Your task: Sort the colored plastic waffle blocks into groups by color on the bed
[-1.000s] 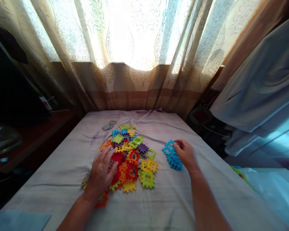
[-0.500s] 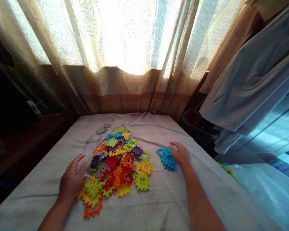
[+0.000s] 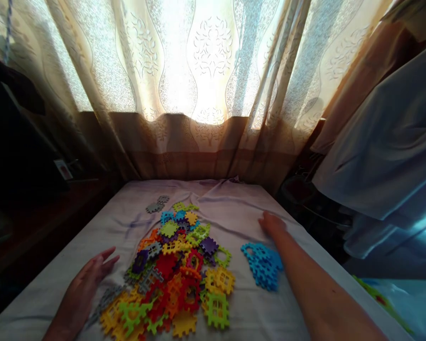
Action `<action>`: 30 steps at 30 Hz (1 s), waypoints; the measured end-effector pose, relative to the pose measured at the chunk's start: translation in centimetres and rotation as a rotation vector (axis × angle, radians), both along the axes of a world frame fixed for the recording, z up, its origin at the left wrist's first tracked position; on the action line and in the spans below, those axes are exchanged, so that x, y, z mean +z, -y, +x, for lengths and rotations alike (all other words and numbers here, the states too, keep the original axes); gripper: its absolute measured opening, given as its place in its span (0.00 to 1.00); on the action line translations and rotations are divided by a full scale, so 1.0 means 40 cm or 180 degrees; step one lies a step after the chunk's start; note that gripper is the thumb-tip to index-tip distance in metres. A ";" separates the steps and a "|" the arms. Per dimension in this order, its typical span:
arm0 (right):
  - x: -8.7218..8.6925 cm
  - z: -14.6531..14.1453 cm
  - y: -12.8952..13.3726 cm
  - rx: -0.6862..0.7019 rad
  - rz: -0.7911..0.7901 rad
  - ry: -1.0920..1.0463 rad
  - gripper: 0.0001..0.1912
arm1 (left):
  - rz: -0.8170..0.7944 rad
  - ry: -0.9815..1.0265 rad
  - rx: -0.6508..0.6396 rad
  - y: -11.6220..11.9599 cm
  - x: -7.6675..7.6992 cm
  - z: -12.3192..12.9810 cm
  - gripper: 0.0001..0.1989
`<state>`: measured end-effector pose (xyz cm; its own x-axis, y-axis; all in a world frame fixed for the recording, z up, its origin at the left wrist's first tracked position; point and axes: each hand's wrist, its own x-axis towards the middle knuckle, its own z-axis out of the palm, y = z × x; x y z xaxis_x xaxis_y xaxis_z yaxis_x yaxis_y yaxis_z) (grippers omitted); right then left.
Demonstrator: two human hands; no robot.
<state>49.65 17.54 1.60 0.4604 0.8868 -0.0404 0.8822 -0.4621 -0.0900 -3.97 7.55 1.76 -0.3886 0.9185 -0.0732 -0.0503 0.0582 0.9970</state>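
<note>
Left fingers (image 3: 108,254): point toward the heap, loosely spread, with gaps between the tips.
Left hand (image 3: 77,296): lies just left of the heap, over the sheet, blurred; cannot tell whether touching cloth.
Right fingers (image 3: 265,219): look curled, but too blurred to read; cannot tell whether pressed together or pinching anything.
Right hand (image 3: 274,224): reaches past the blue pile, toward the far right part of the sheet.
Near gray pieces (image 3: 108,299): lie beside the left hand, at the edge of the heap, blurred.
Blue pile (image 3: 262,266): sits just left of the right forearm (image 3: 307,286), notched and overlapping, well apart from the heap.
Mixed heap (image 3: 166,266): spreads between both arms in red, orange, yellow, lime, purple, gray and blue.
Lime window piece (image 3: 217,310): lies at the near right corner of the heap, beside yellow ones.
Far gray pieces (image 3: 156,206): rest beyond the heap, to the left, close together.
Sheet (image 3: 230,208): covers the surface under everything, pale and creased.
Curtain (image 3: 213,139): hangs behind, patterned, bright with light above, brown below.
Hanging clothes (image 3: 379,147): drape down on the right, pale.
</note>
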 end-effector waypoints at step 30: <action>0.009 -0.025 0.031 0.0978 0.0297 -0.0321 0.28 | 0.0034 -0.0131 0.0250 -0.006 -0.001 0.026 0.30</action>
